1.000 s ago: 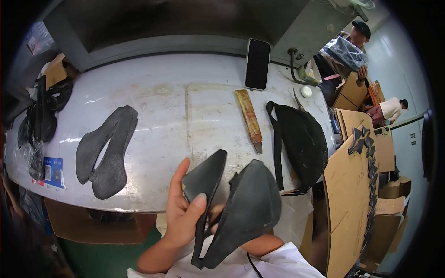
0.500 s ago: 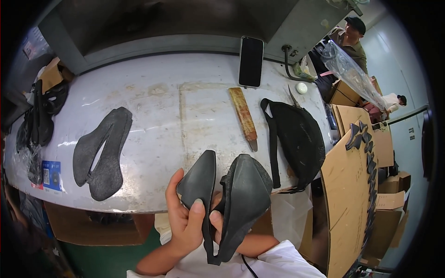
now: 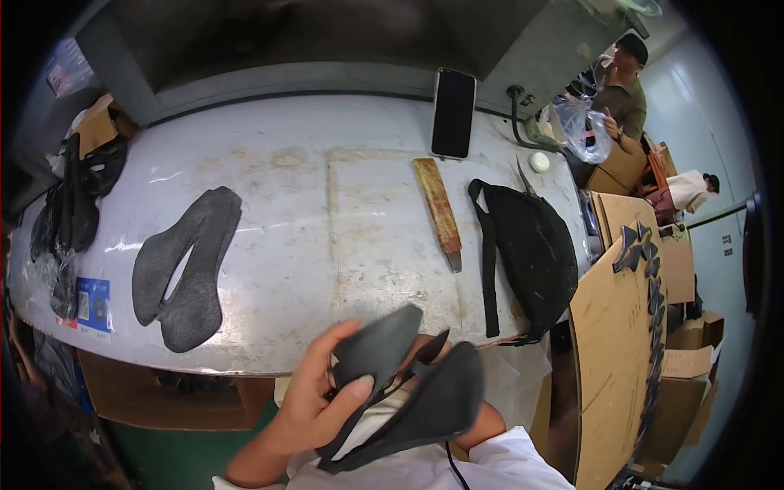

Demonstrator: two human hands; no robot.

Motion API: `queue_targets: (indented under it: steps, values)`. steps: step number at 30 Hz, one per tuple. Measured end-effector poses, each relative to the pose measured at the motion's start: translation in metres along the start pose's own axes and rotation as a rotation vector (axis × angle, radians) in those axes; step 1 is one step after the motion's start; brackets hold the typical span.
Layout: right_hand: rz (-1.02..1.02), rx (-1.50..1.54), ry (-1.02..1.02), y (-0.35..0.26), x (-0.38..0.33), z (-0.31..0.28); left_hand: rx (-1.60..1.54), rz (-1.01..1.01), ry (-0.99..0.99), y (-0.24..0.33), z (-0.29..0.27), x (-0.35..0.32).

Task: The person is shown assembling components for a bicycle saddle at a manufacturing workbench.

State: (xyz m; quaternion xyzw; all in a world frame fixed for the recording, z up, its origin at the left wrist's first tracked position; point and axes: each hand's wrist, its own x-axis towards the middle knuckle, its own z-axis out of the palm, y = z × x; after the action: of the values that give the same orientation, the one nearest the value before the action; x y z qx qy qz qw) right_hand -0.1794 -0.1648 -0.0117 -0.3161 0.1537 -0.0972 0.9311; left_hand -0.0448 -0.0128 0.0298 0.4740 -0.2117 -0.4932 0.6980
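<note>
A dark grey bike saddle pad (image 3: 445, 404), split into two wings by a long slot, is tilted over the table's near edge. My left hand (image 3: 314, 400) is closed on its left wing, thumb on top and fingers behind. Mostly behind the right wing is my right hand (image 3: 443, 349), with only a little of its fingers showing at the pad; they seem to grip it. A small dark pointed piece (image 3: 431, 348) sticks up between the wings; whether it belongs to the pad I cannot tell. Another saddle pad (image 3: 192, 273) lies flat on the left of the white table (image 3: 269, 204).
Right of the middle lie a worn flat tool with a metal tip (image 3: 438, 212) and a black mesh pouch (image 3: 531, 257). Behind them are a phone (image 3: 454, 114) and a white round object (image 3: 539, 162). Cardboard (image 3: 612, 351) stands at the right, beyond it a co-worker (image 3: 625, 98).
The held pad has tipped over to the right and lower, and its wings have spread apart. My right thumb has gone out of sight behind it. The co-worker's clear plastic has bunched up.
</note>
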Motion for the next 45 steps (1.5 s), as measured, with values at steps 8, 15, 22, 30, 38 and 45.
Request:
queue_targets:
  steps: [8,15,22,30,38,45]
  values:
    - [-0.520,-0.642,0.128,-0.008,0.000,0.018,-0.078,-0.135,-0.008,0.007,-0.006,-0.011]
    - [-0.756,-0.581,0.088,0.003,0.006,0.012,-0.131,-0.086,-0.037,0.001,-0.008,-0.012]
    - [-0.634,-0.420,0.067,-0.005,-0.002,0.026,-0.229,-0.128,-0.190,0.003,-0.011,-0.009]
    - [-0.877,-0.870,-0.211,-0.001,-0.010,0.019,0.831,-0.091,-0.199,0.051,-0.017,0.005]
    - [-1.162,-1.311,-0.151,-0.004,-0.009,0.017,0.891,0.428,-0.318,0.044,-0.007,0.009]
    - [-1.276,-1.363,-0.127,0.000,-0.008,0.010,1.140,0.685,-0.137,0.031,-0.004,0.004]
